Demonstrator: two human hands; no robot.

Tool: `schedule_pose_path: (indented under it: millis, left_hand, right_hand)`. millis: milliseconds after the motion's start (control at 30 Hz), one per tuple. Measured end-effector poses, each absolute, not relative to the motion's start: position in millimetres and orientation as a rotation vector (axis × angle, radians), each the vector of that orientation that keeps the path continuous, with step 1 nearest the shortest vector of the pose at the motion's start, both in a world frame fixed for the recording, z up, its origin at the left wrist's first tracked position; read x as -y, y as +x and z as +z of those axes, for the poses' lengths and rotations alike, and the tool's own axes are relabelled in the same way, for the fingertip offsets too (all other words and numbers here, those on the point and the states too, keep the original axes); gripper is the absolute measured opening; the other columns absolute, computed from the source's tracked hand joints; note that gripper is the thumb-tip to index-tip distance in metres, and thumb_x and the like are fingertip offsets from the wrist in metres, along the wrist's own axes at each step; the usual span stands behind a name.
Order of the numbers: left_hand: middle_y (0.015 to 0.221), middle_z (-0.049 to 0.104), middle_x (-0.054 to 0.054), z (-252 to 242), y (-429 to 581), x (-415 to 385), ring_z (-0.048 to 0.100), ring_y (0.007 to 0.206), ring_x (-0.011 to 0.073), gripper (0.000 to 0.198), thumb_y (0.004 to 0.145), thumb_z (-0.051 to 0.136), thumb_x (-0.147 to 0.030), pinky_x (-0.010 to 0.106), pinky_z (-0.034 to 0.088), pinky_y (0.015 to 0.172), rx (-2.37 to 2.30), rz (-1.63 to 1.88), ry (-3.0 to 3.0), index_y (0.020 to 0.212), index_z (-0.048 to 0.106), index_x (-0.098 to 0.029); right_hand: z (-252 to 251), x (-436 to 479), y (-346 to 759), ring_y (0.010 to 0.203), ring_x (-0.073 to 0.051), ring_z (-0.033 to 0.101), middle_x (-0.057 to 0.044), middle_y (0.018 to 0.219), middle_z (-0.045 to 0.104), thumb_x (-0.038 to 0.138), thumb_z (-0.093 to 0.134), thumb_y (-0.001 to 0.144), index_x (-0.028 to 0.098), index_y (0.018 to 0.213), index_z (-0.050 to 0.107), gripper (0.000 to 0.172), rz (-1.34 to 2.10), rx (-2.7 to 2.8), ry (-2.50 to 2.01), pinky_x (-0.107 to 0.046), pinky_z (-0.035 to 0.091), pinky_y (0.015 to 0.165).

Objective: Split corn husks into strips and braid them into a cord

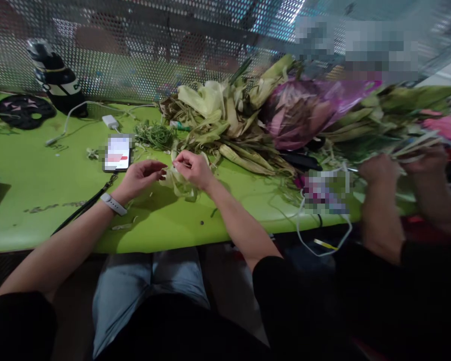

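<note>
My right hand [195, 170] is closed in a pinch on a pale corn husk [182, 188], its fingertips pressed together above the green table [169, 228]. Facing it from the left, my left hand [145, 175] has thumb and fingers drawn together at the husk's left edge. The fingertips partly hide what they pinch. Behind both hands lies a small heap of thin green shreds [156, 135]. A big pile of corn husks [229, 113] begins just beyond my right hand. A lit phone [117, 153] rests beside my left hand, with its black strap [84, 206] running toward the table's front edge.
A dark bottle [58, 80] stands at the back left near a black mask-shaped item [26, 111]. A white charger [110, 122] and cable lie behind the phone. A pink plastic bag [296, 110] sits among the husks. At right, another person's hands [379, 168] work close by.
</note>
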State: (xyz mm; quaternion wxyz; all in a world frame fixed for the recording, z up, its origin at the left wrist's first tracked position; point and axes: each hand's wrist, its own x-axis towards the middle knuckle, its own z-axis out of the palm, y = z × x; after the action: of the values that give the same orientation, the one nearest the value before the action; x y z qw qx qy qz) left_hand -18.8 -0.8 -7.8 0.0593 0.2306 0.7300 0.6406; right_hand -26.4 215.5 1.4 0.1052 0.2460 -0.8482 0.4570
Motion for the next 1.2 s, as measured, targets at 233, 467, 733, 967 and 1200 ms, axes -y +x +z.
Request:
schedule_pose_path:
  millis: [233, 467, 733, 967, 1200]
  left_hand:
    - [0.081, 0.067, 0.001, -11, -22, 0, 0.066, 0.076, 0.0139, 0.031, 0.083, 0.07, -0.017, 0.026, 0.052, 0.069, -2.25, 2.017, 0.783, 0.112, 0.06, -0.019]
    - [0.084, 0.064, 0.001, -18, -24, -1, 0.065, 0.075, 0.0131, 0.029, 0.084, 0.072, -0.021, 0.025, 0.052, 0.065, -2.315, 2.034, 0.828, 0.1, 0.048, -0.023]
    - [0.092, 0.07, 0.006, -11, -25, 3, 0.07, 0.085, 0.0183, 0.023, 0.086, 0.069, -0.025, 0.029, 0.055, 0.069, -2.667, 1.781, 0.866, 0.101, 0.052, -0.019]
    - [0.09, 0.072, 0.007, -11, -23, 6, 0.07, 0.083, 0.0193, 0.021, 0.088, 0.065, -0.028, 0.031, 0.055, 0.07, -2.724, 1.578, 0.912, 0.106, 0.061, -0.018]
    - [0.074, 0.064, 0.003, 3, -16, 4, 0.056, 0.064, 0.0156, 0.022, 0.094, 0.057, -0.04, 0.029, 0.04, 0.057, -2.795, 1.4, 0.834, 0.09, 0.06, -0.019]
  right_hand:
    - [8, -214, -24, 0.057, -0.011, 0.041, 0.007, 0.058, 0.043, 0.039, 0.061, 0.088, 0.02, 0.09, 0.057, 0.019, 1.354, 2.616, 0.751, -0.026, 0.032, 0.06]
    - [-6, -201, -21, 0.061, -0.011, 0.05, 0.004, 0.075, 0.057, 0.04, 0.063, 0.089, 0.022, 0.102, 0.052, 0.025, 1.415, 2.477, 0.858, -0.026, 0.039, 0.063]
    - [4, -209, -22, 0.064, -0.013, 0.054, 0.002, 0.072, 0.061, 0.053, 0.054, 0.099, 0.019, 0.112, 0.059, 0.037, 1.162, 2.616, 0.803, -0.026, 0.04, 0.066]
    - [7, -210, -22, 0.087, -0.018, 0.066, -0.009, 0.1, 0.075, 0.057, 0.044, 0.102, 0.017, 0.101, 0.073, 0.049, 0.93, 2.739, 0.897, -0.029, 0.045, 0.078]
    - [3, -210, -24, 0.092, -0.02, 0.067, -0.011, 0.106, 0.075, 0.054, 0.041, 0.104, 0.015, 0.11, 0.072, 0.05, 0.902, 2.699, 0.946, -0.031, 0.046, 0.079]
